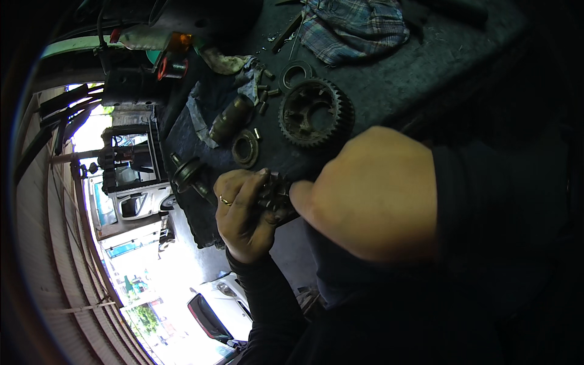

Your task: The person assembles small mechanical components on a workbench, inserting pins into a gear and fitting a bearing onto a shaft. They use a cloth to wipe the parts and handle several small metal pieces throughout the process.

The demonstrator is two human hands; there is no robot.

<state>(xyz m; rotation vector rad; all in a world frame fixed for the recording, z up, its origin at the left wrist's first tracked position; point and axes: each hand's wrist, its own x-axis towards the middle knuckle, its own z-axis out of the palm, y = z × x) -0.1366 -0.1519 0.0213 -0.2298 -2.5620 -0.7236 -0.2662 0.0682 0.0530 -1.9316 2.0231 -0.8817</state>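
My left hand (240, 210), with a ring on one finger, is closed round a small dark metal part (272, 193) beside the bench edge. From the right, my right hand (371, 194) reaches in close to the camera, its thumb against the same part; its other fingers are hidden behind the back of the hand. Beyond my hands lies a large toothed gear (344, 112) with a wide bore. A metal ring (254, 152), a ribbed metal cylinder (230, 120) and several short pins (263, 108) lie to its left. Another flat ring (285, 76) lies behind the gear.
A dark, greasy workbench (389, 91) carries these parts. A plaid cloth (359, 30) lies at the back, with a wire spool (173, 68) and grimy rags (198, 115) to the left. A stepped shaft (188, 175) lies at the left edge. Vehicles (213, 310) stand beyond.
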